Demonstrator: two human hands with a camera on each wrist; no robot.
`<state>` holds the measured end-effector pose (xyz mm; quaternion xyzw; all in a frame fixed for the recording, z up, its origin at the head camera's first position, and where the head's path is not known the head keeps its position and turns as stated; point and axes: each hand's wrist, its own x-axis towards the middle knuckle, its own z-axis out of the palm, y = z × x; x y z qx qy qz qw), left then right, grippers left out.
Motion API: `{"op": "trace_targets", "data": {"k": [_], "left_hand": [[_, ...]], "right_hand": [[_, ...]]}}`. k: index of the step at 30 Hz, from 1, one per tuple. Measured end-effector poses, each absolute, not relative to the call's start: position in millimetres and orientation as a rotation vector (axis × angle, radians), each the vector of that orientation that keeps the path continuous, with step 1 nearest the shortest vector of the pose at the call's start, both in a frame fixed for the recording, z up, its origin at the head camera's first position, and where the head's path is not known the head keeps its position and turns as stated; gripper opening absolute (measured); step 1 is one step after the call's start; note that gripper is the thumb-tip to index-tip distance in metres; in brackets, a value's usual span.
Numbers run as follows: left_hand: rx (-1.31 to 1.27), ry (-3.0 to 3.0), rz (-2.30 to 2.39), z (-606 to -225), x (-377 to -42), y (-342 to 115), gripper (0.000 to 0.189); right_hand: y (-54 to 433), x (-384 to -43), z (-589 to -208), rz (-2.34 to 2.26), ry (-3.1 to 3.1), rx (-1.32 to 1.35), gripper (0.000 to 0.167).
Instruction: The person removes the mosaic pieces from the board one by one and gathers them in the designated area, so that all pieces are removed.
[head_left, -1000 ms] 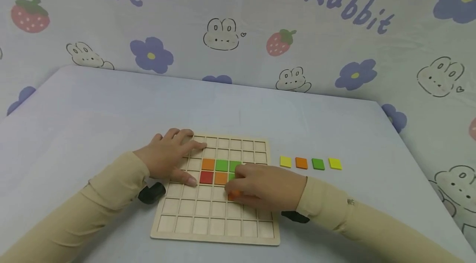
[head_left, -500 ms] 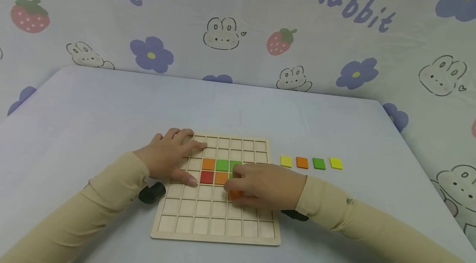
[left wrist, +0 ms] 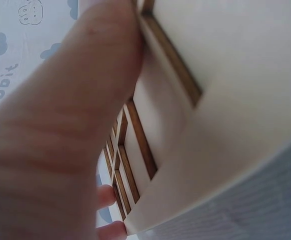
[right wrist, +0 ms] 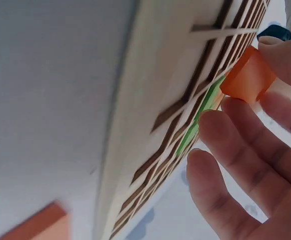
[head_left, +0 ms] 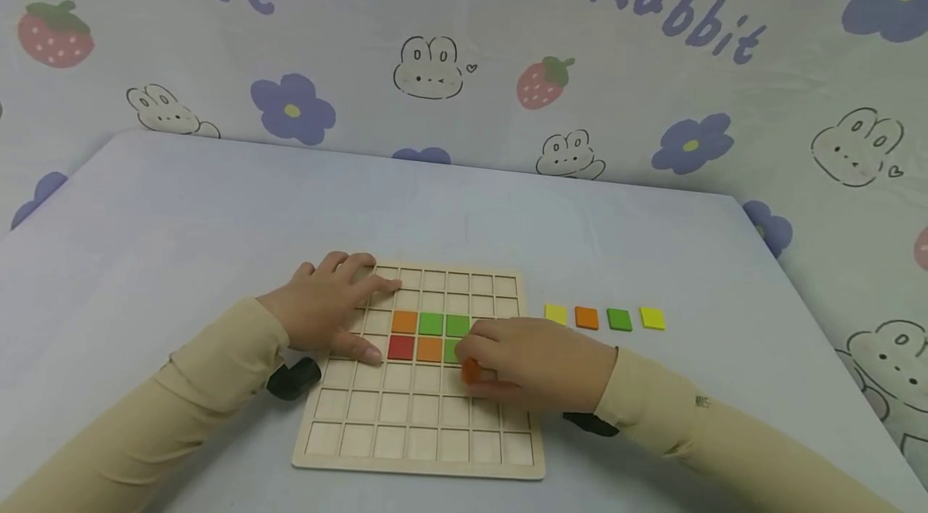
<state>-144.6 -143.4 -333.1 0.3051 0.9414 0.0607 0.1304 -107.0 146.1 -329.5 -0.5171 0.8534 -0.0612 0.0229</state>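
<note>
My right hand (head_left: 540, 360) pinches an orange square tile (head_left: 471, 371) between thumb and fingertips, tilted just above the wooden grid board (head_left: 391, 442). In the right wrist view the tile (right wrist: 249, 76) shows clear of the board, other fingers spread below it. My left hand (head_left: 322, 308) rests with spread fingers on the board's upper left part. Two rows of tiles lie in the middle cells: an orange tile (head_left: 404, 322) and green tiles (head_left: 431, 324) above, a red tile (head_left: 400, 348), an orange and a partly covered green one below.
Right of the board, a yellow tile (head_left: 556, 314), an orange tile (head_left: 586, 318), a green tile (head_left: 619, 320) and another yellow tile (head_left: 652, 319) lie in a row on the white table (head_left: 449, 215). A rabbit-print cloth (head_left: 348, 38) hangs behind.
The orange tile in my right hand has gone from lying nearly flat at a cell to tilted up, and that hand has shifted slightly right. My left hand stays put.
</note>
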Motion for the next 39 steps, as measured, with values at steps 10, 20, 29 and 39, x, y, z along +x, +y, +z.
{"op": "trace_targets", "data": {"k": [10, 20, 29, 39], "left_hand": [[0.923, 2.749, 0.188, -335, -145, -144, 0.089], [0.924, 2.738, 0.204, -327, -140, -143, 0.088], [0.908, 2.73, 0.221, -331, -143, -145, 0.089], [0.916, 2.737, 0.199, -333, -144, -144, 0.089]], "right_hand": [[199, -104, -329, -0.32, 2.768, -1.565, 0.02], [252, -99, -329, -0.228, 2.904, -1.37, 0.027], [268, -97, -336, -0.214, 2.951, -1.337, 0.032], [268, -99, -340, -0.233, 2.925, -1.369, 0.031]]}}
